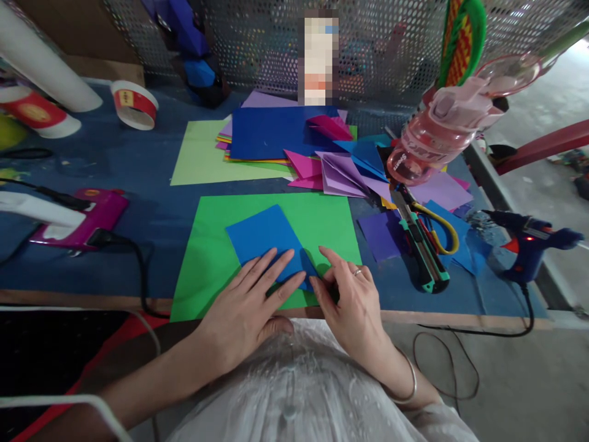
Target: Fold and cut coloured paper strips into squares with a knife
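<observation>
A blue paper sheet (264,236) lies on a larger green sheet (322,218) at the table's near edge. My left hand (248,301) rests flat on the blue paper's near end, fingers spread and pointing right. My right hand (350,294), with a ring and a bangle, presses its fingertips on the blue paper's near right corner, where a fold shows. Neither hand lifts the paper.
A stack of coloured sheets (271,132) and folded paper pieces (340,169) lie behind. A utility knife (421,245) and scissors (437,227) sit right, with a pink bottle (442,129) and blue glue gun (529,242). A pink glue gun (87,218) and tape rolls (133,104) lie left.
</observation>
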Tool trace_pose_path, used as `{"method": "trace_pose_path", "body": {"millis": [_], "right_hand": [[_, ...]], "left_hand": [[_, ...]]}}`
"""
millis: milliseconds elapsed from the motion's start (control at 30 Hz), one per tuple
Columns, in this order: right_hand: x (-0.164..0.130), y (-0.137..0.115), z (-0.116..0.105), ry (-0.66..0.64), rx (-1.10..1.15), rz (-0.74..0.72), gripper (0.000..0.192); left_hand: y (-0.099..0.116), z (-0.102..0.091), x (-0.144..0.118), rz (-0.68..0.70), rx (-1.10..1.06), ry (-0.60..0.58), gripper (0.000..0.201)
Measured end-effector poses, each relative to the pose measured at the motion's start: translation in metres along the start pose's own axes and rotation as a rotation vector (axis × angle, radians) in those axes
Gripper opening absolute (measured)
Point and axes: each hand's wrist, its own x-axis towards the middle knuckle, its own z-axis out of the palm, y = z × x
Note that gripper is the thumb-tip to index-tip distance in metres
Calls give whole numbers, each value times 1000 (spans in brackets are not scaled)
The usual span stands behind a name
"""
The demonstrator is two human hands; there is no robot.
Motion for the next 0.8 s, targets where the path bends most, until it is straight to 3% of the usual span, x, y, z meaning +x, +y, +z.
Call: {"method": "trace_pose_path", "body": {"millis": [333,800], "right_hand": [[0,1,0,-9,-15,6,33],[0,-1,0,-17,-53,3,31]], "left_hand": [[-7,-10,4,0,-42,-87,76],[-5,-10,8,8,50,-101,79]]}}
